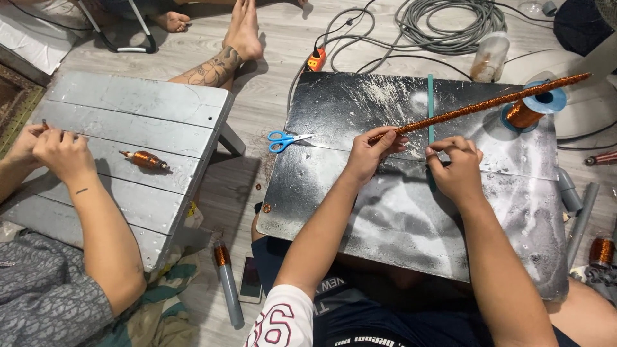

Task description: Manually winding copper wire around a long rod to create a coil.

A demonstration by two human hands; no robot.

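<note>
i see my left hand [371, 153] pinching the near end of the copper rod [479, 106], thumb and fingers clenched on it. the rod's long axis runs from that grip out toward 2 o'clock, rising over the black tabletop [398, 218] and ending past the spool [532, 108] at the far right edge. my right hand [455, 168] sits just at 3 o'clock of the left, fingers curled down on the tabletop beside the green strip [430, 106]; i cannot tell whether it pinches a wire or nothing. the left is the nearer hand to the rod, already on it. scissors [286, 140] lie at 9 o'clock of the left hand, apart. at far 9 o'clock another person's hands [54, 149] work over a grey bench [135, 109] with a small bobbin [145, 160].
</note>
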